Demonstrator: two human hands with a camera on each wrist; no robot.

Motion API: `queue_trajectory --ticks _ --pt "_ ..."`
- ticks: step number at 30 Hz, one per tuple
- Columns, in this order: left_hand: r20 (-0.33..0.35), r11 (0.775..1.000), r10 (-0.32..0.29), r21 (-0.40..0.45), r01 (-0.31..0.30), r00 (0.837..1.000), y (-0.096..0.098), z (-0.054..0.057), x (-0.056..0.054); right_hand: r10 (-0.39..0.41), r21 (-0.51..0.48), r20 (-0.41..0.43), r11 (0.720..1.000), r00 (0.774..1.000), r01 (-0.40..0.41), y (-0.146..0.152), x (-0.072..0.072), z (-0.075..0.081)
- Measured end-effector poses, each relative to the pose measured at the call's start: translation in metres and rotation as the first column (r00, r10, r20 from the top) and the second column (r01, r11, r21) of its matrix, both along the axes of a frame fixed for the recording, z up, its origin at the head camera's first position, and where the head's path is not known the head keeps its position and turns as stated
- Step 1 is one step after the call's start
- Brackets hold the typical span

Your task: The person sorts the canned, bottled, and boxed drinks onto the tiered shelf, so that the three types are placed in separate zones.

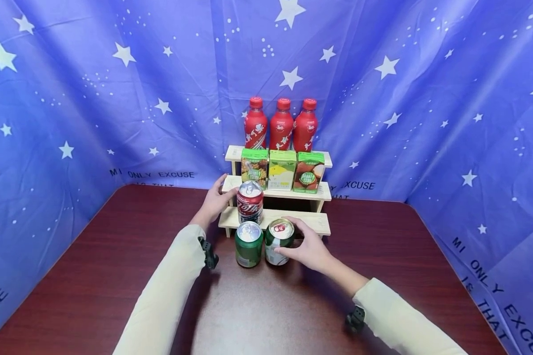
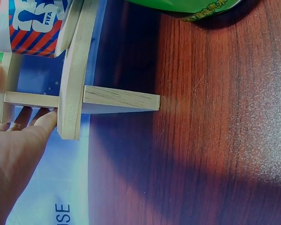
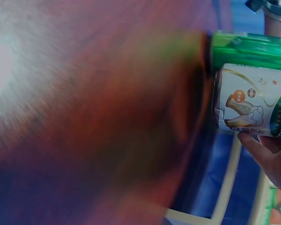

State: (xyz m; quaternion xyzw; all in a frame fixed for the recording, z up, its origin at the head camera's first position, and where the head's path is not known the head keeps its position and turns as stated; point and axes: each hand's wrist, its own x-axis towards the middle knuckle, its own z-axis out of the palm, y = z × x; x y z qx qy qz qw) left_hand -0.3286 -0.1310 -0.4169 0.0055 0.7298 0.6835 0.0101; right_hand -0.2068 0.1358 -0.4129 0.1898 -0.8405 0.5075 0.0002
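My left hand grips the left end of the middle tier of a three-step wooden stand, thumb in front and fingers behind. In the right hand is a green and white drink can, upright before the lowest step, thumb and fingers round its right side. The right wrist view shows the can's white printed side. Close to its left, a green can stands on the table. A red cola can is on the lowest step at its left end, near my left thumb.
Three red bottles stand on the top step. Three juice cartons line the middle step. The dark red wooden table meets a blue star-patterned curtain behind and at both sides.
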Motion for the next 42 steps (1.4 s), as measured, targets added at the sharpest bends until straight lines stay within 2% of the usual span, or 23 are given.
queue_trajectory --ticks 6,12,20,26,37,42 --pt "-0.002 1.000 0.006 -0.001 -0.006 1.000 0.001 0.000 -0.002 -0.002 -0.050 0.003 0.999 1.000 0.002 0.005 -0.004 0.021" --pt "-0.005 0.999 0.017 -0.033 -0.017 1.000 0.002 0.000 -0.002 -0.039 -0.079 0.042 0.996 0.998 0.042 0.011 -0.016 0.032" --pt "0.002 0.999 0.016 -0.029 -0.016 1.000 0.003 0.002 0.001 -0.132 -0.018 -0.006 0.991 0.991 0.131 0.013 -0.035 0.034" --pt "0.003 0.999 0.017 -0.029 -0.017 1.000 0.004 0.002 0.001 -0.149 -0.014 -0.051 0.989 0.987 0.148 0.012 -0.045 0.031" --pt "0.010 1.000 0.018 -0.010 -0.018 1.000 0.003 0.004 0.001 -0.155 -0.008 0.018 0.988 0.988 0.155 0.002 -0.063 0.032" --pt "0.010 1.000 0.014 0.000 -0.014 1.000 0.002 0.003 0.001 -0.155 -0.010 0.016 0.988 0.988 0.155 -0.002 -0.069 0.030"
